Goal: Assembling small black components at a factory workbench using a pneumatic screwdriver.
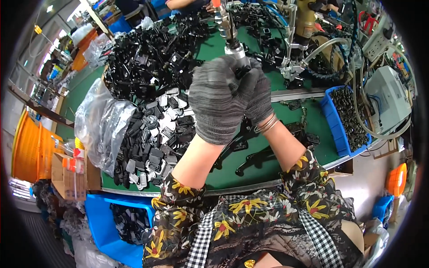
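In dark grey knit gloves, my left hand [212, 100] and my right hand [260, 91] are closed close together over the green worktable. A silver and black tool [230, 33], shaped like an air screwdriver, hangs upright, its lower end reaching down between my fingers. A small black piece shows at my thumbs, but my gloves hide most of what is gripped. Beneath my forearms, black lever-like parts [254, 156] lie on the green tabletop [277, 172]. Left of my left hand spreads a pile of small flat black and silver pieces [156, 154].
A big heap of black parts [147, 58] covers the far left, beside a clear plastic bag [103, 125]. At right stand a metal fixture [292, 62], a blue bin [335, 127] of small dark parts and a grey box [388, 96]. Another blue bin [100, 228] sits below the table edge.
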A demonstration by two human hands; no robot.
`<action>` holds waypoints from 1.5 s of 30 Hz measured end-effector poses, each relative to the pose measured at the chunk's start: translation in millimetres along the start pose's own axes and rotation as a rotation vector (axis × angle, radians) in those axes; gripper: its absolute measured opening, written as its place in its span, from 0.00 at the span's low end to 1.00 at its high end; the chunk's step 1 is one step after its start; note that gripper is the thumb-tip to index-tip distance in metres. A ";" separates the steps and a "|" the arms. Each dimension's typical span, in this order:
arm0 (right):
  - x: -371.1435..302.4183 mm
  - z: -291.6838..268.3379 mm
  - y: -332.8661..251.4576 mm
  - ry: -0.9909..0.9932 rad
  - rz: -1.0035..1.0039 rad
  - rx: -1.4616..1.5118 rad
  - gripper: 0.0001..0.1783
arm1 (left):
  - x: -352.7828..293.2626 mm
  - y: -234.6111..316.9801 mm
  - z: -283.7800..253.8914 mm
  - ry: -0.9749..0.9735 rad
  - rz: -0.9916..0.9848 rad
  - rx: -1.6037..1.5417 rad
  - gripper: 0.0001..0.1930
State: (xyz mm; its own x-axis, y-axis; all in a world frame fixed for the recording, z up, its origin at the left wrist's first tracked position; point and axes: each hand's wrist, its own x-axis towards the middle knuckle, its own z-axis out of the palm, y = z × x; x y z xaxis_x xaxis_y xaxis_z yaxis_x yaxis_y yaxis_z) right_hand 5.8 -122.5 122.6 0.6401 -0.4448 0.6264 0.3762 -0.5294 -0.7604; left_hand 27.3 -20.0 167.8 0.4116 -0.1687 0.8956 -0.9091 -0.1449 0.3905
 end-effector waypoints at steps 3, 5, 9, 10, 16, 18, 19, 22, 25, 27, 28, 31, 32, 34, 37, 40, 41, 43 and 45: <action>-2.0 -0.5 0.7 0.001 0.038 -0.076 0.23 | 8.6 11.9 -2.5 -0.092 0.030 0.193 0.12; -2.5 -0.3 0.1 -0.001 0.069 -0.116 0.22 | 10.2 15.2 -0.3 -0.146 0.037 0.288 0.12; 3.3 10.3 18.6 0.084 0.055 0.036 0.24 | 5.5 12.5 15.5 0.051 -0.213 0.075 0.14; 10.1 15.2 34.3 0.095 0.085 0.153 0.26 | 7.8 16.4 15.1 0.055 -0.386 -0.186 0.14; 10.3 14.1 21.9 -0.008 0.128 0.226 0.30 | -54.1 -22.6 4.7 0.399 -0.772 -0.607 0.16; 8.5 18.2 19.9 0.036 0.046 0.290 0.24 | -110.1 -55.7 20.5 0.030 -0.529 -0.173 0.21; 7.7 18.3 21.1 0.060 0.005 0.320 0.22 | -131.4 -51.6 28.2 -0.113 -0.455 -0.042 0.22; 5.1 5.5 21.6 0.011 0.095 0.406 0.22 | -140.0 -33.5 43.2 -0.293 -0.490 0.047 0.22; 2.1 -5.8 19.8 -0.032 0.175 0.398 0.21 | -139.1 -38.3 48.8 -0.361 -0.677 -0.023 0.20; -2.7 -11.5 16.9 -0.065 0.254 0.292 0.20 | -143.1 -37.4 45.5 -0.356 -0.686 -0.030 0.19; -4.6 -11.7 18.2 -0.069 0.256 0.286 0.20 | -142.6 -36.3 44.5 -0.357 -0.689 -0.035 0.18; -12.0 -10.0 24.8 0.010 0.184 0.302 0.19 | -140.9 -34.6 43.1 -0.352 -0.679 -0.068 0.18; -12.3 -9.3 26.0 0.006 0.186 0.296 0.19 | -141.7 -34.7 43.2 -0.350 -0.672 -0.082 0.18; -8.0 -3.2 20.2 0.073 0.056 0.240 0.21 | -141.9 -38.4 43.8 -0.367 -0.649 -0.056 0.18; -1.7 -3.6 14.8 0.068 0.024 0.211 0.21 | -143.7 -42.8 43.7 -0.407 -0.598 0.001 0.17; 2.2 -6.5 14.9 0.007 0.088 0.200 0.21 | -142.0 -42.8 45.9 -0.410 -0.577 0.007 0.16; 1.6 -2.4 16.0 0.011 0.098 0.247 0.21 | -141.5 -42.7 46.3 -0.409 -0.578 0.005 0.16; 0.7 4.0 16.4 0.017 0.118 0.343 0.21 | -141.4 -42.1 45.5 -0.416 -0.580 0.009 0.17; 1.8 2.0 12.1 -0.004 0.093 0.303 0.22 | -140.9 -41.5 45.3 -0.419 -0.582 0.012 0.17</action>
State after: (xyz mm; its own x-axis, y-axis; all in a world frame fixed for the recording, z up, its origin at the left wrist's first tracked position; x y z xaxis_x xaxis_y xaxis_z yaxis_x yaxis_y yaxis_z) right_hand 12.8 -128.3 114.2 0.6840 -0.4779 0.5511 0.4976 -0.2468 -0.8316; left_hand 10.0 -34.4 15.8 0.8216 -0.4207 0.3846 -0.5348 -0.3356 0.7755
